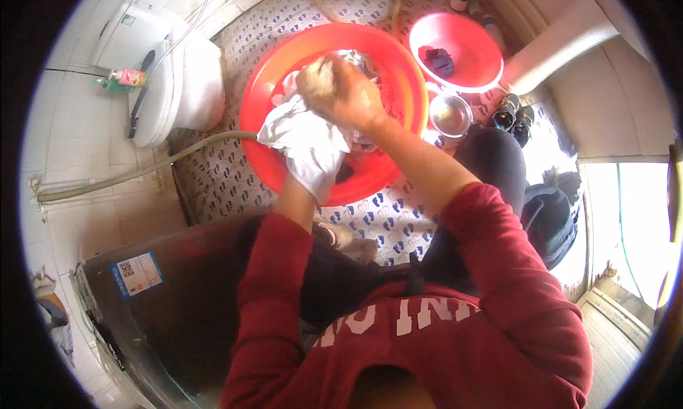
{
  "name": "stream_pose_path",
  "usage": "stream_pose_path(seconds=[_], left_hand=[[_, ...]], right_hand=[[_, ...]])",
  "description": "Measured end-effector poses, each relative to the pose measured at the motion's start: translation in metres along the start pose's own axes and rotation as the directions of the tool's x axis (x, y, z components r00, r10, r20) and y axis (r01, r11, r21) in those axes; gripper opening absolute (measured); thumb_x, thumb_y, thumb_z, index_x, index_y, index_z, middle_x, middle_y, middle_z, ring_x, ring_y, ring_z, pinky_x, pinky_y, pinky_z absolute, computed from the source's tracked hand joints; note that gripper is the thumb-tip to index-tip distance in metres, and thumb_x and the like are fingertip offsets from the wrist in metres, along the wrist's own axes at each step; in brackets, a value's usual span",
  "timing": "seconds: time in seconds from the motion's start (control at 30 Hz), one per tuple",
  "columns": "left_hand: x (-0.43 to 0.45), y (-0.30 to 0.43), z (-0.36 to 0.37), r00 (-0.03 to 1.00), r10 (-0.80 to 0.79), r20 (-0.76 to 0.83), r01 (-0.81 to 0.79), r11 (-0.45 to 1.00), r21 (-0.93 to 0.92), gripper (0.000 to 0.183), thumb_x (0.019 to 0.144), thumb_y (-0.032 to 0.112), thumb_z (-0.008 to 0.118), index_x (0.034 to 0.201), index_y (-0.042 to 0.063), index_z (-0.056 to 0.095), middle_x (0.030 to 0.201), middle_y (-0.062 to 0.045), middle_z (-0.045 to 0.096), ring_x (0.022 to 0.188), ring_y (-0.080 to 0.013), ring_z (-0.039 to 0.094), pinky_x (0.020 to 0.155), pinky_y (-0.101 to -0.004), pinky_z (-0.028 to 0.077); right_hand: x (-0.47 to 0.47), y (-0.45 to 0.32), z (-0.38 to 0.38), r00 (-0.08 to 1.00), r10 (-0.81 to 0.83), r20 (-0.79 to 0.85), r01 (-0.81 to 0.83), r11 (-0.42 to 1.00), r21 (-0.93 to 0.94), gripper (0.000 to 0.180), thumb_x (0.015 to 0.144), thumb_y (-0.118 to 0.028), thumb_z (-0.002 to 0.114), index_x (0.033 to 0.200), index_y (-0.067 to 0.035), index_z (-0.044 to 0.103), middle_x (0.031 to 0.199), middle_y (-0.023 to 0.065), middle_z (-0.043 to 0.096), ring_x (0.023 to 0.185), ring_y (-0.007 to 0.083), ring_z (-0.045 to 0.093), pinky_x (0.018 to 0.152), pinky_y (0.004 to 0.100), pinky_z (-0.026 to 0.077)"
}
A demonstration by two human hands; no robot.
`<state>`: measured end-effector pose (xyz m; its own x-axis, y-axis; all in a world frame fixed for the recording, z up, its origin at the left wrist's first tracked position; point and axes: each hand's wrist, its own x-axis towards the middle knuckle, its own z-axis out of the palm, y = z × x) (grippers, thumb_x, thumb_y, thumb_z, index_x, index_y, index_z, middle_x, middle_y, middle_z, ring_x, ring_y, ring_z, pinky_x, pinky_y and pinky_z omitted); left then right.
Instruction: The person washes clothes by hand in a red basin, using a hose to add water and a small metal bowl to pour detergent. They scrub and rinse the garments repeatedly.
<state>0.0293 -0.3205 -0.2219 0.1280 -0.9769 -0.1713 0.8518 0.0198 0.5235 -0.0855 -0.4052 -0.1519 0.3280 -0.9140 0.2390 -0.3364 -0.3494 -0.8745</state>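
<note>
Both my hands meet above a large red plastic basin on the floor. A white cloth hangs over my left wrist and forearm. My left hand is blurred and partly covered by this cloth and my other hand; its fingers seem closed on the cloth. Against it presses my right hand, blurred, with its fingers curled; whether it grips cloth too cannot be made out. More wet, light-coloured cloth lies in the basin behind the hands, and something dark shows near its front wall.
A smaller red basin holds a dark cloth. Beside it are a metal bowl and a pair of shoes. At left stand a toilet and a hose reaching the large basin. A dark appliance is at lower left.
</note>
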Motion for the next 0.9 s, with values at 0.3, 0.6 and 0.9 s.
stream_pose_path(seconds=[0.3, 0.6, 0.9], left_hand=[[-0.005, 0.025, -0.025, 0.999, 0.011, 0.053, -0.017, 0.994, 0.112, 0.054, 0.09, 0.041, 0.048, 0.132, 0.007, 0.04, 0.128, -0.011, 0.047, 0.117, -0.024, 0.045, 0.102, -0.0406, 0.036], [0.006, 0.0, 0.001, 0.996, -0.057, 0.062, 0.046, 0.986, 0.159, 0.051, 0.09, 0.038, 0.051, 0.129, 0.007, 0.041, 0.124, -0.011, 0.048, 0.113, -0.0236, 0.047, 0.1, -0.0394, 0.037], [0.005, 0.04, -0.005, 0.995, 0.044, 0.087, -0.057, 0.985, 0.161, 0.048, 0.089, 0.035, 0.053, 0.126, 0.006, 0.043, 0.12, -0.01, 0.05, 0.11, -0.0232, 0.048, 0.098, -0.0381, 0.038]], right_hand=[[-0.079, -0.036, -0.001, 0.745, -0.607, 0.275, 0.619, 0.784, 0.055, 0.078, 0.061, -0.022, 0.078, 0.129, -0.004, 0.045, 0.106, 0.0196, 0.058, 0.095, 0.0411, 0.059, 0.085, 0.0469, 0.049], [0.009, 0.044, -0.031, 0.98, 0.16, -0.118, -0.126, 0.959, 0.254, 0.049, 0.073, -0.029, 0.071, 0.11, -0.002, 0.055, 0.102, 0.0208, 0.065, 0.094, 0.0346, 0.065, 0.081, 0.0415, 0.051], [-0.07, -0.02, 0.004, 0.87, -0.493, 0.023, 0.487, 0.866, 0.115, 0.07, 0.071, -0.026, 0.074, 0.129, 0.001, 0.045, 0.094, 0.0232, 0.058, 0.088, 0.0404, 0.059, 0.077, 0.0464, 0.048]])
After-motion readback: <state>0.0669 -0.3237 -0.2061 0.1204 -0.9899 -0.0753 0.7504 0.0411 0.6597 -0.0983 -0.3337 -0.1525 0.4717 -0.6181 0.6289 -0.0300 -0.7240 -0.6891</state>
